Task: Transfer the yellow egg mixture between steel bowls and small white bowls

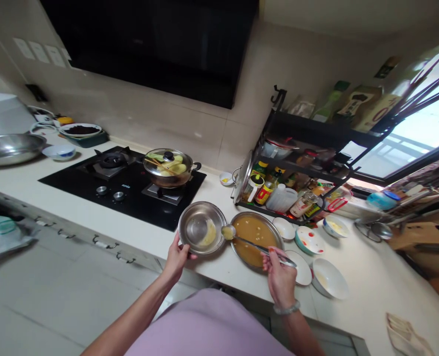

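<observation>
My left hand grips the near left rim of a metal bowl, tilted a little, with a small pool of yellowish liquid inside. My right hand is closed around the handle of a metal ladle. The ladle's cup, with some liquid in it, hangs between that bowl and a wider metal basin. Brown broth with pale bits floating on it fills the basin, which rests on the counter.
A lidded pot stands on the black gas hob. White bowls, a plate and a red-dotted bowl sit right of the basin. Behind them rises a black rack of bottles. A cloth lies far right.
</observation>
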The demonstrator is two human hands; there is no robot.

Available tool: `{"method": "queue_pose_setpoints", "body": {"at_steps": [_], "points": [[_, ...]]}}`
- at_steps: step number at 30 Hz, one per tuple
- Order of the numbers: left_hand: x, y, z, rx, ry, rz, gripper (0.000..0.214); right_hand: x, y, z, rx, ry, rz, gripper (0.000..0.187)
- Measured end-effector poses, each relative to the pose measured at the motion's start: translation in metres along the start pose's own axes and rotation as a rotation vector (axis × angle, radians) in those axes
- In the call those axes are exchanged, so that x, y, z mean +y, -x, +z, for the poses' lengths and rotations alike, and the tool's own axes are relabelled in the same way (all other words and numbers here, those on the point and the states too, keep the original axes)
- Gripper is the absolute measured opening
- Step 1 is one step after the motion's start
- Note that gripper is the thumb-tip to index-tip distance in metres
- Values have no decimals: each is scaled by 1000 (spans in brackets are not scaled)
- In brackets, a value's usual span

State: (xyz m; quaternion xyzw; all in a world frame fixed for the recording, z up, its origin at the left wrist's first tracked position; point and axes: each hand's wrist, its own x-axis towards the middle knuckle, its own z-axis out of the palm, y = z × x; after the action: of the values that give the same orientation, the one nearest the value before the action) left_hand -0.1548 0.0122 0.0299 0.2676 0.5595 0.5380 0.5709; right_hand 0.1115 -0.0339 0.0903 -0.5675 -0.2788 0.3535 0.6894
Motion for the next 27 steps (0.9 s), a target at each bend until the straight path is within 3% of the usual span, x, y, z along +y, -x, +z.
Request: {"method": "queue_pose_setpoints", "body": {"at_steps": [6, 14, 18, 27], "points": [[2, -1, 2, 0, -6, 6, 74, -7, -14, -30, 61, 168, -172, 42], [1, -1, 0, -11, -20, 22, 75, -9, -2, -46, -197, 391, -540, 16], [1, 0, 1, -16, -33, 37, 77, -6, 6, -35, -276, 366, -560, 17], [6, 6, 2, -49, -121, 127, 78, 22, 14, 21, -489, 269, -441, 18]]}}
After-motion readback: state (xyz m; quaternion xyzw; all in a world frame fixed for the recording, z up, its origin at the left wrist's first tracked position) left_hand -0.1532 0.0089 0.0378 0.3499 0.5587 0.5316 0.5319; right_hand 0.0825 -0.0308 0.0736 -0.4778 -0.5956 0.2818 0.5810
